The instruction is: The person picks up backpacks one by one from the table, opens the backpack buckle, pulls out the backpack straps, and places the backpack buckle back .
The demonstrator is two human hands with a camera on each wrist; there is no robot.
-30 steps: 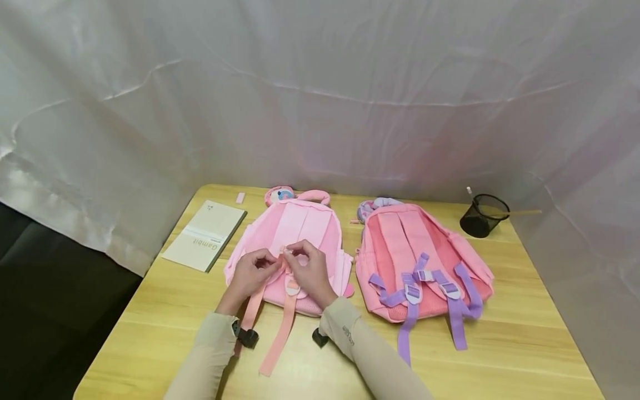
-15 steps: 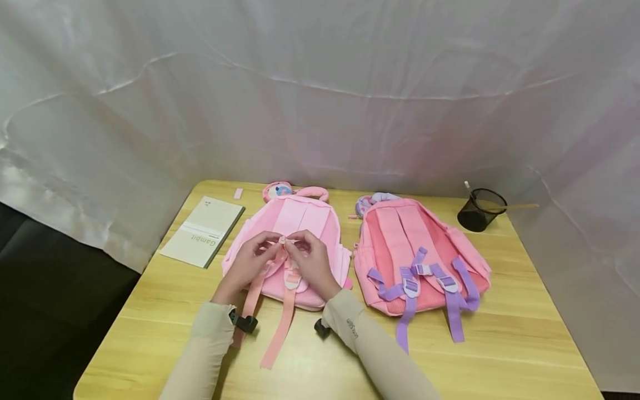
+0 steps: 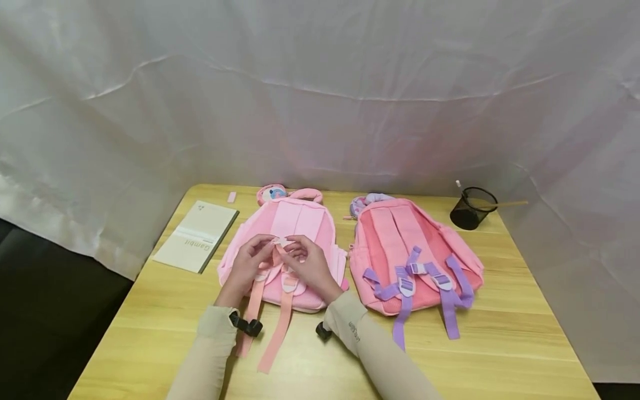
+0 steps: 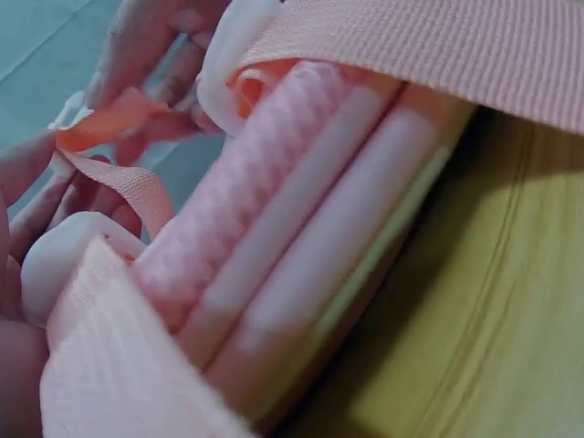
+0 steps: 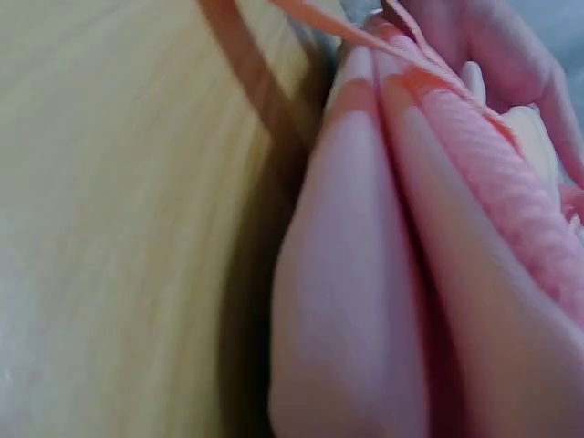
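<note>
A light pink backpack [image 3: 300,214] lies with its shoulder straps facing up. Over its middle, the left hand [image 3: 245,265] and right hand [image 3: 312,268] meet at a small white buckle [image 3: 281,242] on a peach webbing strap. Each pinches one side between thumb and fingers. In the left wrist view the white buckle [image 4: 69,111] shows with a folded peach strap [image 4: 114,123] hanging from it; whether its halves are joined is hidden by fingers. Two peach straps [image 3: 277,339] trail over the table. The right wrist view mostly shows the backpack's bottom edge [image 5: 365,274].
A second pink backpack [image 3: 395,233] with purple straps [image 3: 452,319] lies to the right. A black mesh pen cup [image 3: 465,214] holding pencils stands at the back right. At left are a Gambit notebook [image 3: 197,236] and a small pink eraser [image 3: 231,197]. A grey curtain [image 3: 320,133] hangs behind.
Both hands stay over the backpack's middle and keep their pinch. Their fingertips have drawn slightly apart, and more of the white buckle shows between them. The head view has shifted a little.
</note>
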